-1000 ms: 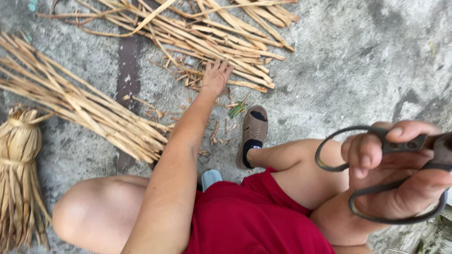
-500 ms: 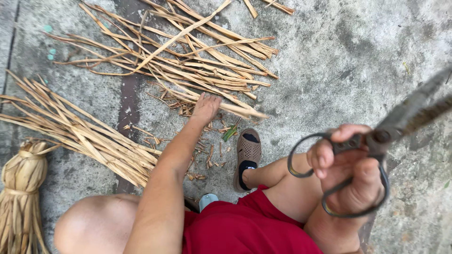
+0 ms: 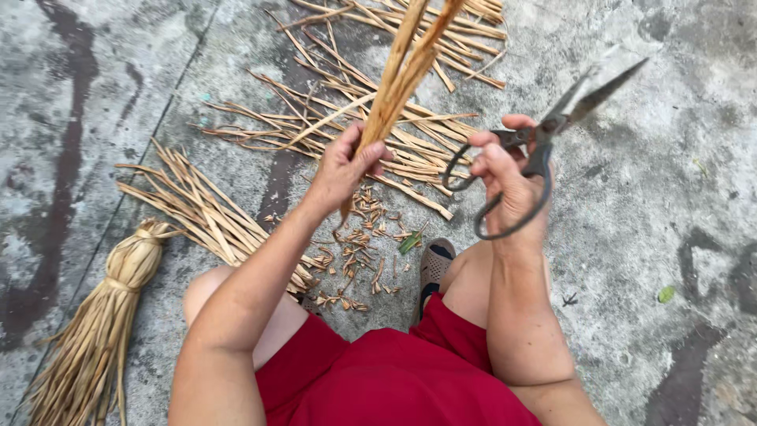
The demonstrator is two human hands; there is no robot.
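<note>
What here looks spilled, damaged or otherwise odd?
Only a scatter of short cut bits on the concrete floor, between the left hand, which holds a few dried strips, and the sandalled foot. The scissors in the right hand look dark and worn. Nothing else stands out.

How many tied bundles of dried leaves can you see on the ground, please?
1: the tied bundle lies at lower left, beside loose strips. Others may be out of frame.
</note>
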